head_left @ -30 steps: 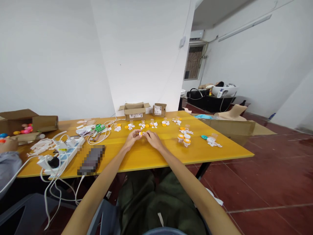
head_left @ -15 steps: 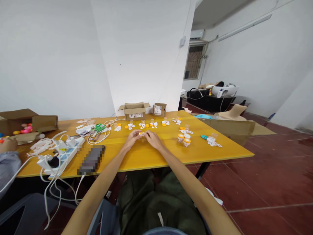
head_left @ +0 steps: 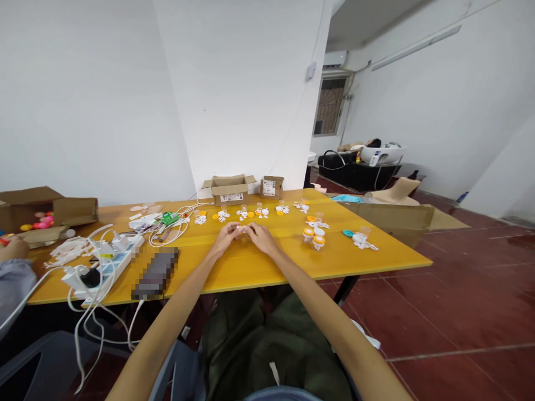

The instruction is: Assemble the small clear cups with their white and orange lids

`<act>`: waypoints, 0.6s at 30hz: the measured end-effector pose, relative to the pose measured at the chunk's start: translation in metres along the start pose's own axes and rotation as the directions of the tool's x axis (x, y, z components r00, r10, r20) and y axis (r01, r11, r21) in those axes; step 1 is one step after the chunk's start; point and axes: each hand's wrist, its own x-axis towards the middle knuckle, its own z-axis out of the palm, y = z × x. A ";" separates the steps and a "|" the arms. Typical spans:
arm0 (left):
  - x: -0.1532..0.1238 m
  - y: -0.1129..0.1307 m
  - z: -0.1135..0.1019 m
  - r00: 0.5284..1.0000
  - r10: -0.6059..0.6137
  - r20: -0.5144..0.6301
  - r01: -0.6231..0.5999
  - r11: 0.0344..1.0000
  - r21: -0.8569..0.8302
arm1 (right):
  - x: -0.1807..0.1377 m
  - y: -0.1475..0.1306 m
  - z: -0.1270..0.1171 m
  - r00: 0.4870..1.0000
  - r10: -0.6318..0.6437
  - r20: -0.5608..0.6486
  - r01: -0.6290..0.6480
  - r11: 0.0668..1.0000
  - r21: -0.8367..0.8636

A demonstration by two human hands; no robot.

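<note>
My left hand (head_left: 226,238) and my right hand (head_left: 259,236) meet above the yellow table (head_left: 234,270), fingers closed round a small white plastic part (head_left: 239,228). Most of that part is hidden by the fingertips, so its exact kind does not show. Beyond the hands lies a row of small piles, each with white plastic pieces (head_left: 222,215), orange rings (head_left: 251,214) and clear cups. To the right stand several small clear jars with orange and white lids (head_left: 319,240). Farther right, a teal ring (head_left: 348,233) lies by white pieces and a clear cup (head_left: 365,231).
Two cardboard boxes (head_left: 230,192) stand against the wall. A power strip (head_left: 121,259) with tangled white cables and a dark, blurred-out phone (head_left: 155,273) lie at left. Another person's hand (head_left: 14,249) is at the far left, by an open box of colourful balls (head_left: 44,221).
My fingers have shifted slightly round the small part; the orange visible between them before no longer shows. The other person's hand at far left has moved a little. The view shifts slightly.
</note>
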 end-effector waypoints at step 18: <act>0.003 -0.008 -0.006 0.995 0.063 0.082 -0.065 0.998 0.027 | 0.002 0.010 0.002 0.999 -0.039 0.006 0.038 0.992 0.124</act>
